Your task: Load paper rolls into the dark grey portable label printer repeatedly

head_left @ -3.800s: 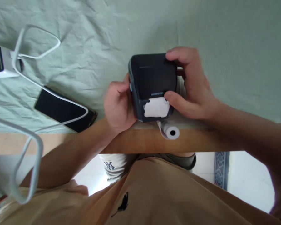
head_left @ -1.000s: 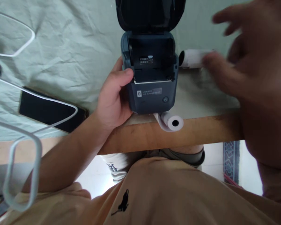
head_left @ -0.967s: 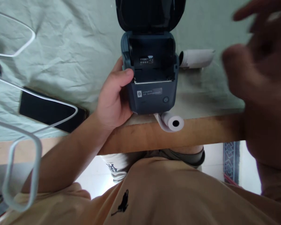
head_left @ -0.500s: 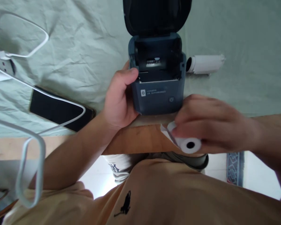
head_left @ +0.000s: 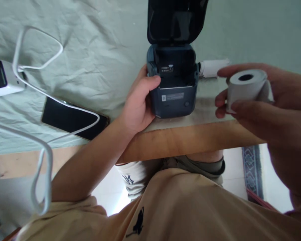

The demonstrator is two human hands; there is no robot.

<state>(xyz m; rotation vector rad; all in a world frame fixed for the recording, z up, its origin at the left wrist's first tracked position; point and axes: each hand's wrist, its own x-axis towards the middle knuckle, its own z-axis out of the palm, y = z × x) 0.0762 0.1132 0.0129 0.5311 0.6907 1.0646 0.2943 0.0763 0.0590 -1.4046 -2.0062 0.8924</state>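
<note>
A small dark blue label printer (head_left: 174,103) has its black lid (head_left: 177,25) swung up, and no roll shows in its paper bay. My left hand (head_left: 140,103) grips the printer by its left side, thumb over the edge of the bay. To the right of the printer, my right hand (head_left: 263,97) holds a white paper roll (head_left: 240,92) between thumb and fingers. The dark hole of its core faces up and a loose paper end hangs at its right side. Another white roll (head_left: 213,68) lies on the cloth, close against the printer's right side.
A black phone (head_left: 67,117) lies left of my forearm, crossed by a white cable (head_left: 37,87). The cable runs from a white charging block (head_left: 7,83) at the far left. Green cloth (head_left: 110,40) covers the table up to its wooden front edge (head_left: 190,139).
My right hand has lifted the paper roll from the table's front edge, up and to the right, and turned it core upward. My left hand still holds the printer.
</note>
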